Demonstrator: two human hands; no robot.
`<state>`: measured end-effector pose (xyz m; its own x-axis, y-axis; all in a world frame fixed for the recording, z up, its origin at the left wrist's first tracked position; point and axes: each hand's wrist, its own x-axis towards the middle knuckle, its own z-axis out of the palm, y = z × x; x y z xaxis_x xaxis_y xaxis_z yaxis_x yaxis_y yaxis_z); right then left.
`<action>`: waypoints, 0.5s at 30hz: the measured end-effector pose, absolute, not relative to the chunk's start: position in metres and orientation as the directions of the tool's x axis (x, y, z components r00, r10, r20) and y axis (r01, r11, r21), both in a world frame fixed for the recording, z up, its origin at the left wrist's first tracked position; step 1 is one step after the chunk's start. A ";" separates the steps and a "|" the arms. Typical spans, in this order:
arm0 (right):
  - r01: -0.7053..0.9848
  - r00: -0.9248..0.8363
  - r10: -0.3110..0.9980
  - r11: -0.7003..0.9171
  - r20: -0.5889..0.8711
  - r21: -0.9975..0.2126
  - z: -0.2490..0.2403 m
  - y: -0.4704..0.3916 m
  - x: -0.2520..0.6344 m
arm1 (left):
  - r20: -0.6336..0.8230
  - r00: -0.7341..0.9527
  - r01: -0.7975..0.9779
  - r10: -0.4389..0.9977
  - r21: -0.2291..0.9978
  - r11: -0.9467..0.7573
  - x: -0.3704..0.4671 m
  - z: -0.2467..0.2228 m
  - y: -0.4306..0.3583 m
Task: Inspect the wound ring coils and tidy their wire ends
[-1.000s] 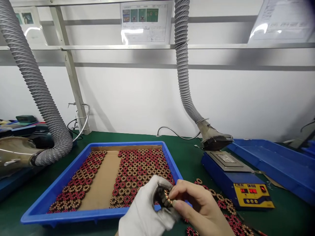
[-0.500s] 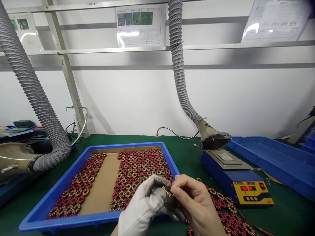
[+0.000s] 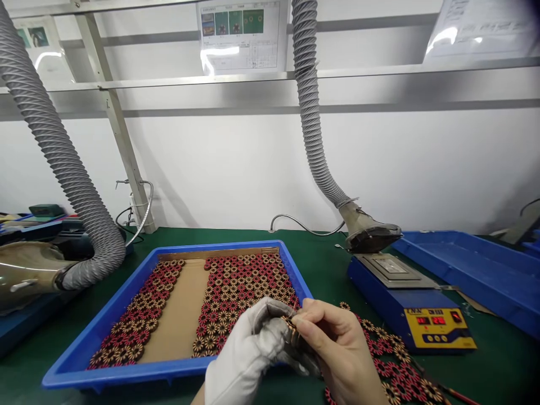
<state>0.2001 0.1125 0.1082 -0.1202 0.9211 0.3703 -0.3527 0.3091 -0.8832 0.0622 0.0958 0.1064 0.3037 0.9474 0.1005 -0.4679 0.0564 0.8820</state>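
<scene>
My left hand [image 3: 248, 346], in a white glove with greyed fingertips, is closed around a small copper-wound motor stator [image 3: 291, 332]. Only part of the stator's copper windings shows between the fingers. My bare right hand [image 3: 343, 349] pinches with thumb and forefinger at the upper edge of that stator. Whatever lies between those fingertips is too small to make out. Just behind the hands, a blue tray [image 3: 139, 370] holds many flat-lying red and copper stators [image 3: 242, 298] on cardboard. More stators [image 3: 394, 365] lie loose on the green mat, to the right of my right hand.
A blue heating unit [image 3: 379, 304] with a yellow display panel [image 3: 439, 328] stands at right, under an extraction hood [image 3: 371, 233] on a grey hose. Behind it is another blue tray [image 3: 468, 270]. A red-tipped thin tool [image 3: 459, 395] lies at front right. A second hose [image 3: 63, 163] hangs at left.
The whole view has shifted slightly, so the bench appears a little higher and to the right. Both hands keep nearly the same hold on the stator.
</scene>
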 end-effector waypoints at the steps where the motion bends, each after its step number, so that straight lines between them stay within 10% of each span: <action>1: -0.367 -0.119 0.928 0.289 0.352 -0.884 0.109 0.113 0.200 | 0.096 0.304 -0.477 0.948 0.877 0.064 0.063 0.107 0.095; 15: -0.425 -0.089 0.908 0.337 0.409 -0.840 0.104 0.114 0.196 | 0.144 0.348 -0.541 0.926 0.838 0.073 0.061 0.108 0.092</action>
<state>0.1959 0.1140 0.1041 -0.0887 0.9084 0.4085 -0.4247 0.3365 -0.8405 0.0608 0.0920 0.1075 0.3477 0.9265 0.1439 -0.5411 0.0730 0.8378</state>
